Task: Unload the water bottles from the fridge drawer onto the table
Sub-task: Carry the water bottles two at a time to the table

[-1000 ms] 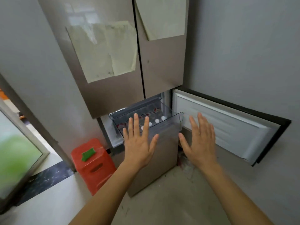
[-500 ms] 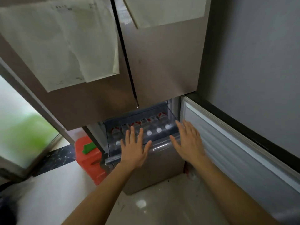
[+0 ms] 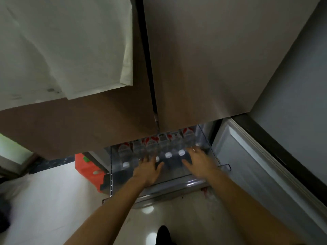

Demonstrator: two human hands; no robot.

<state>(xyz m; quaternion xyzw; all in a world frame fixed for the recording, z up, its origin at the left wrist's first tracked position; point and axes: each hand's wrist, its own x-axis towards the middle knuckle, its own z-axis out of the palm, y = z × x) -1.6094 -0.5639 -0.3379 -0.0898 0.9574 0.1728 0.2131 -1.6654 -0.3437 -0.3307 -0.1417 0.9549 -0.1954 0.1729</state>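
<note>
The clear plastic fridge drawer (image 3: pixel 224 167) is pulled out below the brown fridge doors. Several water bottles (image 3: pixel 168 147) with white caps and red-and-white labels lie side by side in it, caps toward me. My left hand (image 3: pixel 148 167) reaches into the drawer over the middle bottles, fingers spread, covering part of one cap. My right hand (image 3: pixel 200 160) is over the right end of the row, fingers spread and blurred. Neither hand holds a bottle. No table is in view.
The open lower fridge door (image 3: pixel 261 167) stands at the right, close to my right arm. An orange plastic stool (image 3: pixel 88 171) sits on the floor left of the drawer. Paper sheets (image 3: pixel 67 46) hang on the upper left door. Pale tiled floor lies below.
I have moved closer and leaned over the drawer. Both hands have gone from the drawer's front edge to inside it, above the bottles.
</note>
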